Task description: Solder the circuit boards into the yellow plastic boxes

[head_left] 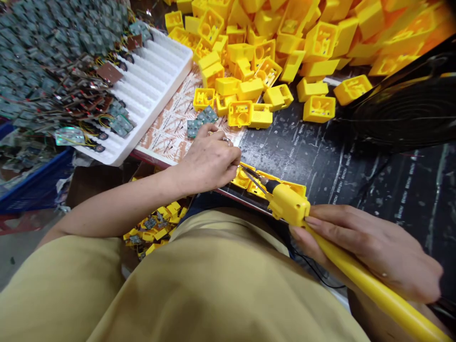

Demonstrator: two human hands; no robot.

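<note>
My right hand point(370, 249) is wrapped round a yellow-handled tool that looks like a soldering iron point(290, 203). Its black collar and thin metal tip point left, over a row of yellow plastic casings point(258, 184) at the table's front edge. Fingers curled, my left hand point(212, 159) is closed at the left end of that row, close to the tip. Whatever its fingertips hold is hidden beneath the hand. Just beyond it lie small green circuit boards point(202, 121).
Yellow casings point(249, 52) are heaped across the back. At the left, a white foam tray point(156, 71) adjoins a mass of wired boards point(60, 47). A dark round object point(406, 109) stands at the right. Below the edge, a box holds casings point(160, 223); a blue crate point(32, 185) is at far left.
</note>
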